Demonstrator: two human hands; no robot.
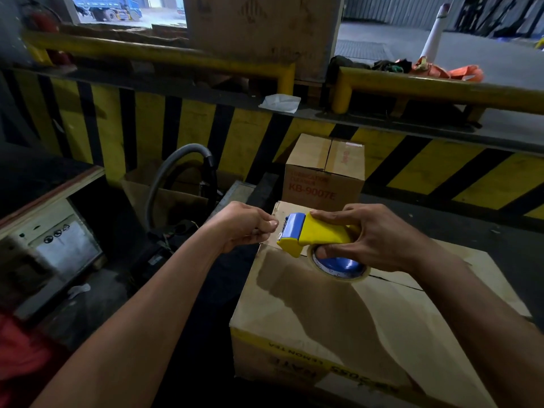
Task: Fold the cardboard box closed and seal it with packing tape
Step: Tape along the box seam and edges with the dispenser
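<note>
Cardboard box (338,313) directly in front of person, top flaps folded flat, centre seam visible. Right hand (374,237) grips yellow-and-blue tape dispenser (312,234) over box's far left corner. Packing tape (360,275) roll sits under that hand. Left hand (247,226) just beside dispenser's blade end, fingertips pinching faint tape end. Second box (323,172) behind.

Left hand (244,225), right hand (368,234), both forearms (164,304) bare; red fabric (20,363) lower left, perhaps clothing.
</note>
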